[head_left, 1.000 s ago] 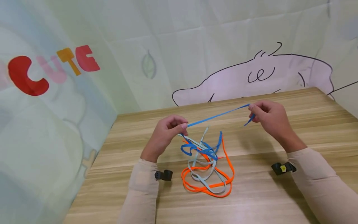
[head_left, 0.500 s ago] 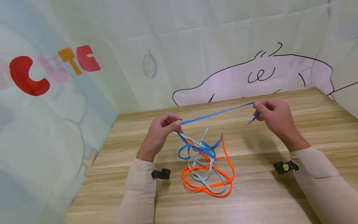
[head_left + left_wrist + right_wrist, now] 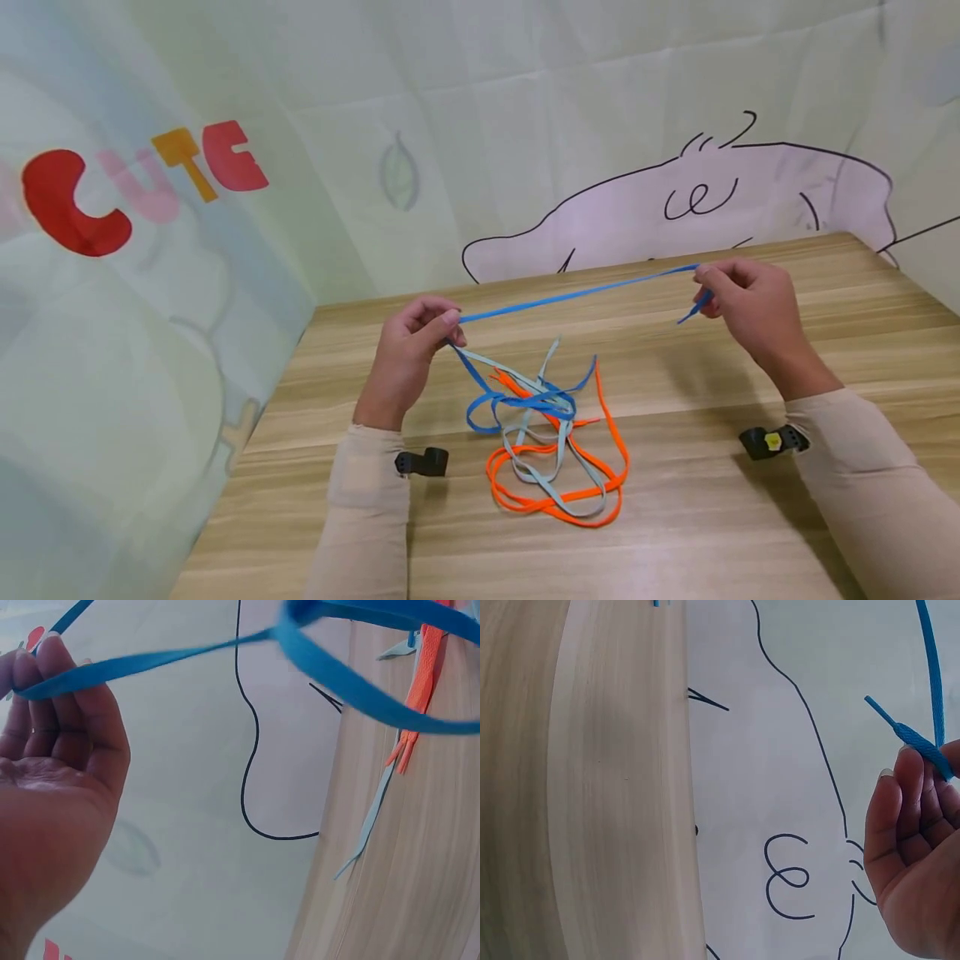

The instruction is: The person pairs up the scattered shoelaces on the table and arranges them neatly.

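Between my two hands a flat blue shoelace point(image 3: 570, 297) is stretched, raised over the table. My left hand point(image 3: 408, 354) pinches it between thumb and fingers; from there the lace drops in loops onto the pile. My right hand point(image 3: 756, 312) pinches the lace near one end, and its tip point(image 3: 881, 711) sticks out past the fingers in the right wrist view. Below lie an orange shoelace point(image 3: 618, 450) and a pale grey-green shoelace point(image 3: 596, 483), tangled together with the rest of the blue one. In the left wrist view, a blue loop point(image 3: 360, 694) hangs close to the camera.
The laces lie on a wood-grain table point(image 3: 690, 517). Its far edge meets a printed cloth backdrop point(image 3: 420, 167) with a line drawing and coloured letters. Each wrist carries a small black camera, one at the left sleeve point(image 3: 423, 462).
My hands have moved apart, the left one leftward and slightly up, the right one rightward and slightly up. The blue span between them has lengthened, and the blue loops have shifted left.
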Motion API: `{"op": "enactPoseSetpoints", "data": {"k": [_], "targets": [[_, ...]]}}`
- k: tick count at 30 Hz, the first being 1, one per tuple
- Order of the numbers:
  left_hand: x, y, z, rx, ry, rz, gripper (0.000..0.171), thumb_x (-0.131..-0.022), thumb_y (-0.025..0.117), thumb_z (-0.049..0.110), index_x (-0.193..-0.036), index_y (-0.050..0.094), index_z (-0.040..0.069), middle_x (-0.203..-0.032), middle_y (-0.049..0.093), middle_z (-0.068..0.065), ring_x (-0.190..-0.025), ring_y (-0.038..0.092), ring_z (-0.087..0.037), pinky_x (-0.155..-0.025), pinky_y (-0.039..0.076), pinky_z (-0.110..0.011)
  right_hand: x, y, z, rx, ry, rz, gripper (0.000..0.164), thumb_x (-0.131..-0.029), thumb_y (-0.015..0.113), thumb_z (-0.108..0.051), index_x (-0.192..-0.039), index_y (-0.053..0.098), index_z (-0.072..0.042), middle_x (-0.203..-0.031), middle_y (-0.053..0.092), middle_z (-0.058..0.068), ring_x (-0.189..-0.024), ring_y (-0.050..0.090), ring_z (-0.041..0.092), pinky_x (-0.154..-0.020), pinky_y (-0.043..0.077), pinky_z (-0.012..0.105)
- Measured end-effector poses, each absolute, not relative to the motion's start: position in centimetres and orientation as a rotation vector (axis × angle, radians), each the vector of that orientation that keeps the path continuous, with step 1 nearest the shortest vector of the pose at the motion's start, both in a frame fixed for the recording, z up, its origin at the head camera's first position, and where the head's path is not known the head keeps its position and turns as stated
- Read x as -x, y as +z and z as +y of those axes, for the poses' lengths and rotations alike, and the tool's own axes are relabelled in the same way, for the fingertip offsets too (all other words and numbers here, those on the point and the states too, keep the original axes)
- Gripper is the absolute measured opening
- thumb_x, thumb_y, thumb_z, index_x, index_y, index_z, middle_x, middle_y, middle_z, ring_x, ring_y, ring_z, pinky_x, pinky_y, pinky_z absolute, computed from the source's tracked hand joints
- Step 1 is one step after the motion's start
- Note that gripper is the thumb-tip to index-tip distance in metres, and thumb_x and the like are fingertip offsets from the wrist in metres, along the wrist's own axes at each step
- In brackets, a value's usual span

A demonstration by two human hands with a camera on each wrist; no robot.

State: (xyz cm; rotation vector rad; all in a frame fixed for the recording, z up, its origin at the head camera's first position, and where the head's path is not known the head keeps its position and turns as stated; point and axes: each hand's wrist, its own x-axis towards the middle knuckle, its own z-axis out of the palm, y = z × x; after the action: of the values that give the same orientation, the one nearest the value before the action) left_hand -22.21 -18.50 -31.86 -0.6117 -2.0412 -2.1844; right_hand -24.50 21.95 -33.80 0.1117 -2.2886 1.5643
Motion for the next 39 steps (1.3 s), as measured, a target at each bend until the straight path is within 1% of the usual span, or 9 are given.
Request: {"op": "enactPoseSetpoints", "data": {"k": [7, 11, 16, 19, 20, 23, 26, 34, 39], "targets": [[22.4, -31.8, -19.0, 0.58, -2.194, -1.994, 0.005, -0.099, 0.061, 0.008, -0.102, 0.065, 0.007, -0.081, 0.06, -0.006, -0.075, 0.062, -0.019, -0.081, 0.055, -0.031, 24.7, -33.8, 22.2, -0.106, 1.6, -2.268, 0.031, -0.101, 0.06, -0.03, -0.099, 0.07, -0.001, -0.076, 0.069, -0.004, -0.067, 0.065, 0.011, -0.064, 0.054, 0.02], [22.3, -31.8, -19.3, 0.531, -2.213, -1.952, 0.005, -0.099, 0.062, 0.008, -0.102, 0.064, 0.005, -0.081, 0.06, -0.006, -0.074, 0.061, -0.019, -0.078, 0.055, -0.029, 25.0, -33.8, 22.2, -0.108, 1.603, -2.279, 0.032, -0.101, 0.059, -0.031, -0.1, 0.07, -0.001, -0.077, 0.069, -0.004, -0.068, 0.065, 0.011, -0.064, 0.055, 0.02], [22.4, -32.0, -19.7, 0.475, -2.217, -1.934, 0.004, -0.099, 0.063, 0.009, -0.1, 0.065, 0.007, -0.08, 0.06, -0.005, -0.074, 0.061, -0.019, -0.076, 0.054, -0.028, 25.3, -33.9, 22.3, -0.112, 1.605, -2.284, 0.032, -0.102, 0.059, -0.031, -0.101, 0.07, 0.0, -0.077, 0.069, -0.004, -0.068, 0.065, 0.011, -0.064, 0.055, 0.021], [22.7, -32.4, -20.1, 0.441, -2.233, -1.925, 0.008, -0.099, 0.063, 0.01, -0.103, 0.063, 0.003, -0.08, 0.06, -0.005, -0.074, 0.061, -0.018, -0.076, 0.054, -0.029, 25.3, -34.0, 22.5, -0.108, 1.603, -2.291, 0.033, -0.102, 0.059, -0.031, -0.101, 0.069, 0.0, -0.077, 0.069, -0.004, -0.069, 0.065, 0.012, -0.064, 0.055, 0.02], [22.8, -32.5, -20.2, 0.425, -2.24, -1.92, 0.013, -0.1, 0.062, 0.01, -0.105, 0.061, -0.002, -0.08, 0.06, -0.005, -0.073, 0.061, -0.018, -0.076, 0.054, -0.029, 25.3, -34.0, 22.6, -0.106, 1.599, -2.294, 0.033, -0.102, 0.059, -0.031, -0.101, 0.069, 0.0, -0.077, 0.069, -0.004, -0.068, 0.065, 0.011, -0.064, 0.055, 0.02], [23.2, -33.0, -20.6, 0.393, -2.267, -1.899, 0.015, -0.1, 0.061, 0.01, -0.106, 0.059, -0.003, -0.079, 0.061, -0.004, -0.072, 0.061, -0.017, -0.076, 0.054, -0.029, 25.3, -34.1, 23.2, -0.092, 1.597, -2.306, 0.034, -0.102, 0.058, -0.032, -0.1, 0.069, 0.0, -0.076, 0.068, -0.006, -0.068, 0.065, 0.011, -0.064, 0.055, 0.02], [23.4, -33.2, -20.9, 0.355, -2.284, -1.898, 0.013, -0.1, 0.061, 0.009, -0.105, 0.059, -0.003, -0.08, 0.06, -0.004, -0.072, 0.061, -0.017, -0.077, 0.054, -0.029, 25.0, -34.4, 23.8, -0.082, 1.598, -2.317, 0.036, -0.102, 0.058, -0.033, -0.098, 0.07, 0.0, -0.076, 0.068, -0.006, -0.066, 0.065, 0.011, -0.063, 0.055, 0.021], [24.6, -33.6, -21.1, 0.307, -2.29, -1.923, 0.006, -0.099, 0.062, 0.01, -0.1, 0.063, 0.004, -0.082, 0.061, -0.005, -0.075, 0.063, -0.016, -0.079, 0.056, -0.03, 24.6, -35.2, 25.3, -0.063, 1.575, -2.336, 0.038, -0.101, 0.059, -0.035, -0.098, 0.069, 0.002, -0.076, 0.069, -0.003, -0.067, 0.065, 0.011, -0.062, 0.055, 0.021], [25.1, -34.3, -22.0, 0.271, -2.284, -1.951, 0.01, -0.099, 0.062, 0.008, -0.106, 0.061, 0.0, -0.084, 0.063, -0.005, -0.076, 0.065, -0.016, -0.081, 0.056, -0.029, 25.1, -35.6, 25.8, -0.07, 1.574, -2.351, 0.033, -0.1, 0.062, -0.031, -0.093, 0.07, 0.0, -0.074, 0.068, -0.002, -0.065, 0.065, 0.012, -0.061, 0.055, 0.023]]}}
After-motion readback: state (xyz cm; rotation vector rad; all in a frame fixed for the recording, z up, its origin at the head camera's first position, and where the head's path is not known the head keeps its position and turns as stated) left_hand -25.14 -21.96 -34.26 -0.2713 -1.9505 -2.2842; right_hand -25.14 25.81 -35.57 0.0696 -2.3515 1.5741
